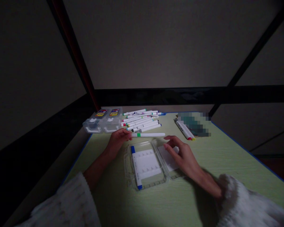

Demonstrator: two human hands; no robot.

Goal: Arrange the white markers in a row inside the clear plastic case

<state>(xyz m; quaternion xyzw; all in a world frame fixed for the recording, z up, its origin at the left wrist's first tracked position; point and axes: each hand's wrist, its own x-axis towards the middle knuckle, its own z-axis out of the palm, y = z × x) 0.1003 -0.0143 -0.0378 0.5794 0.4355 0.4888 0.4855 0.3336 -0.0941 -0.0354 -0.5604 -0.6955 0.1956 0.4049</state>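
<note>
My left hand (118, 140) pinches one end of a white marker with a green band (148, 135), held level just above the table behind an open clear plastic case (146, 165). One blue-capped marker (135, 167) lies inside the left half of that case. My right hand (182, 154) rests with fingers stretched flat on the case's open lid at the right. A heap of several white markers (143, 121) lies just beyond the held one.
Two closed clear marker boxes (103, 123) stand at the table's far left corner. More markers and a blurred packet (191, 126) lie at the far right. The pale green table (227, 164) has a blue edge; dark bed-frame bars cross behind.
</note>
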